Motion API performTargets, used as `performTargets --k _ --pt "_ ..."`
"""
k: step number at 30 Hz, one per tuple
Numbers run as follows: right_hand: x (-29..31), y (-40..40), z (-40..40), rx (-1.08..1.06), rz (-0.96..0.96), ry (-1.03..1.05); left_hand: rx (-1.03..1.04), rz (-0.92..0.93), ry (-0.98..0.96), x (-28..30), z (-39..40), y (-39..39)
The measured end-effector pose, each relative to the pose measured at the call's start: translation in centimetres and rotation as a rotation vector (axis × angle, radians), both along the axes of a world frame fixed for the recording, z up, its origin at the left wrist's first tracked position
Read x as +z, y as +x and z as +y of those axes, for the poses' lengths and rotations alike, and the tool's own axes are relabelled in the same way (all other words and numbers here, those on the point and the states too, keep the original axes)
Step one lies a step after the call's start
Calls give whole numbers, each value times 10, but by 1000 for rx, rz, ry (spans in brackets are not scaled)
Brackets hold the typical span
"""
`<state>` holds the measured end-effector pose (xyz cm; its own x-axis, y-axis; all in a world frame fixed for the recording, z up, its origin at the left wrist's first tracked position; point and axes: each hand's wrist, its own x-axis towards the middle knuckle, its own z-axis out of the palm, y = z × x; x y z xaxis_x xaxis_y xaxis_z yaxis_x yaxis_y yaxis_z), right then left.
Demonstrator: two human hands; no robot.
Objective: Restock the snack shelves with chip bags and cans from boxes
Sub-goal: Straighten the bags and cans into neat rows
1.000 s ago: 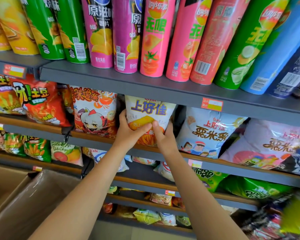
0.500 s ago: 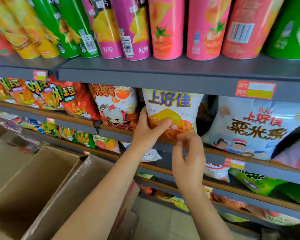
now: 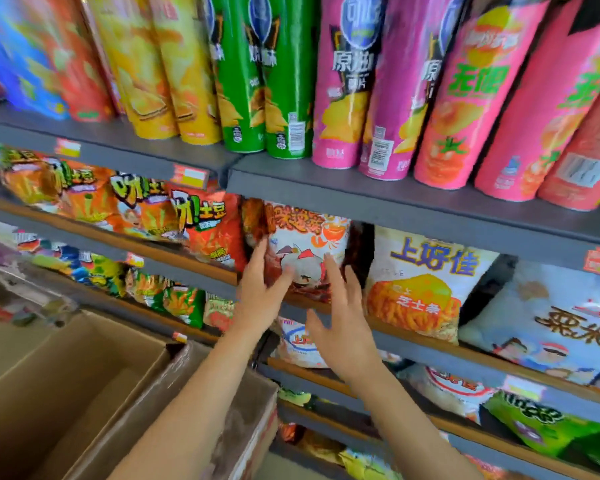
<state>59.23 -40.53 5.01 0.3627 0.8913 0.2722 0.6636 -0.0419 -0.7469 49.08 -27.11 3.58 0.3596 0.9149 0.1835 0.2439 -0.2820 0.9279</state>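
An orange-and-white snack bag with a cartoon face [image 3: 305, 244] stands on the second shelf [image 3: 430, 344]. My left hand [image 3: 262, 292] touches its left edge and front with straight fingers. My right hand [image 3: 340, 323] hovers just in front of its right side, fingers spread, holding nothing. To the right stands the white-and-yellow cheese-stick bag [image 3: 426, 282], free of both hands. Chip cans [image 3: 347, 81] in yellow, green, magenta and pink line the top shelf [image 3: 378, 199].
Open cardboard boxes [image 3: 94, 393] sit at the lower left, close under my left forearm. Red potato-snack bags [image 3: 201, 223] fill the shelf to the left, a pale blue bag [image 3: 551, 323] the right. Lower shelves hold more bags. Price tags [image 3: 189, 176] line the shelf edges.
Both hands have left the white-and-yellow bag and moved left to the cartoon bag. The right hand has opened out. The view has swung left.
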Motion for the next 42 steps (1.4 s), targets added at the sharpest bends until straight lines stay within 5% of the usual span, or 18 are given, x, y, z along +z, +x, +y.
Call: performTargets --k 5,8,12,15,19,25,37,42 --pt "-9 -25 37 -333 -195 -24 -147 42 16 -10 31 -39" --pt "-8 -56 42 -410 -412 252 158 -75 239 -10 46 -73" --pt "-5 -111 103 -74 -121 74 285 -87 221 -9 96 -118" --pt "0 -121 165 -132 179 4 105 -81 115 -7 137 -127" --pt "5 -111 213 -196 331 -75 -72 -69 -76 -9 174 -129" --pt "-8 -101 219 -199 358 -88 -195 7 13 -1 183 -126" --pt "-8 -121 207 -391 281 -116 -15 92 86 -11 177 -118" --pt "-21 -151 135 -274 301 -142 89 85 55 -13 138 -157"
